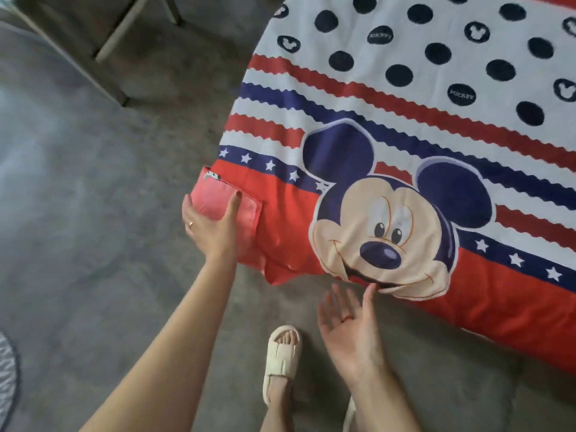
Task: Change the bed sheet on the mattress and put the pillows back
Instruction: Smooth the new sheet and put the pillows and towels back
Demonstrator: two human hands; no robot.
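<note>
The sheet [405, 151] covers the mattress across the right and far side, its red border running along the near edge and hanging toward the floor [93, 182]. At the left corner a paler pink flap [229, 204] is turned back, a small tag [212, 175] at its far end, print too small to read. The left hand [208, 226] lies flat on that flap, fingers spread, gripping nothing. The right hand [349, 325] is open, palm up, thumb tip touching the near edge under the cartoon mouse face [383, 232]. Dark dots on the white part read "MICKEY" [462, 95]. Bare grey floor lies open to the left and near; a foot in a cream slipper [280, 357] stands near the bed.
</note>
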